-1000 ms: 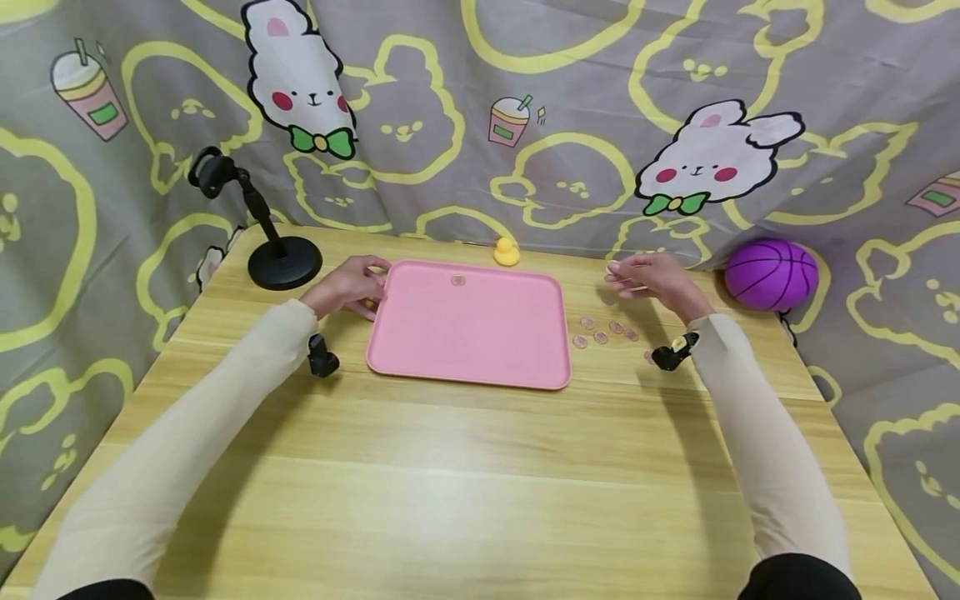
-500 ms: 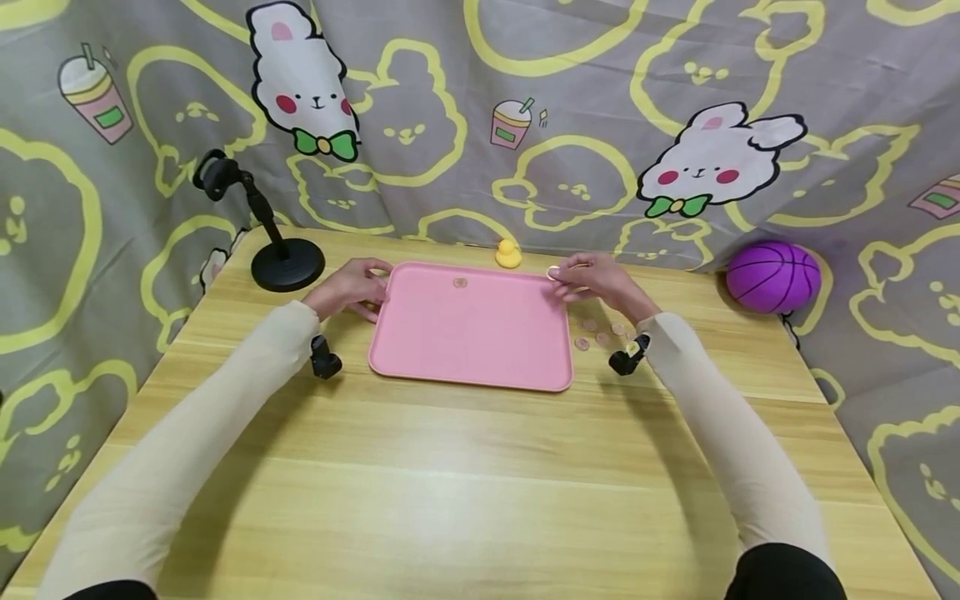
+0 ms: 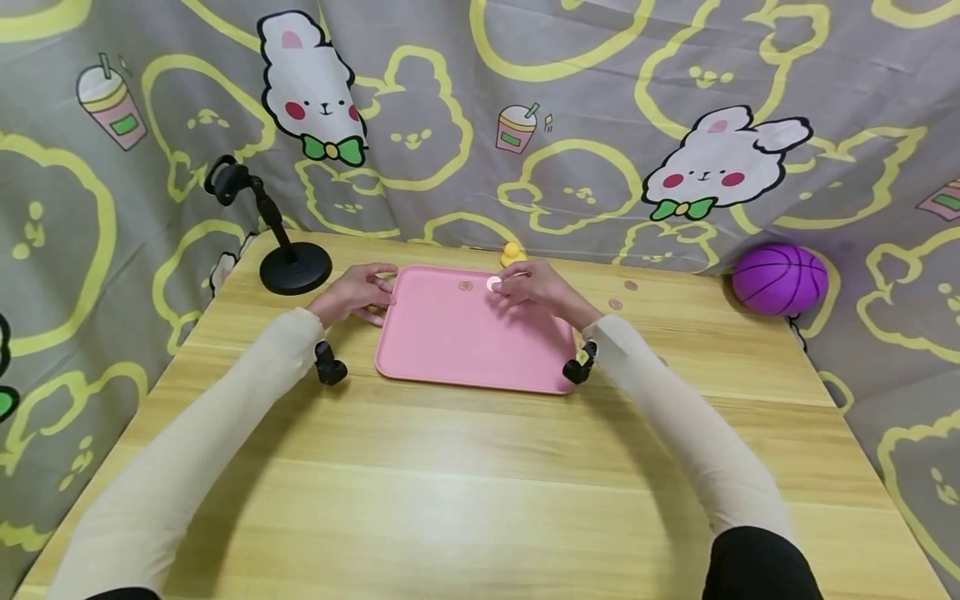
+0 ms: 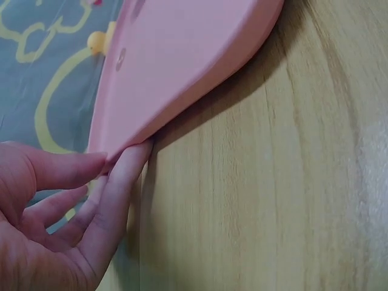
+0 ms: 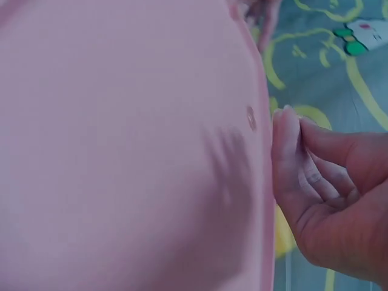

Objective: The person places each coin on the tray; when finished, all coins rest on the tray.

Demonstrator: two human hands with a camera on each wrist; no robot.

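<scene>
A pink rectangular tray (image 3: 450,354) lies on the wooden table. At its left rim is my left hand (image 3: 356,292); the left wrist view shows thumb and fingers pinching the tray's edge. Over the tray's far side, my right hand (image 3: 538,287) pinches a small round coin (image 3: 493,283) that catches the light white. In the right wrist view the thumb and forefinger (image 5: 291,130) meet, with the coin mostly hidden between them. One coppery coin (image 3: 466,285) lies flat on the tray near its far rim, just left of the held one.
Right of the tray, loose coins (image 3: 615,304) lie on the table, some hidden by my right forearm. A yellow rubber duck (image 3: 512,254) stands behind the tray. A black stand (image 3: 295,268) is at back left, a purple basketball (image 3: 780,279) at back right, before a patterned curtain (image 3: 427,100).
My right hand has moved left from beside the coins on the table to over the tray, carrying the coin. The left hand keeps its hold on the tray's rim.
</scene>
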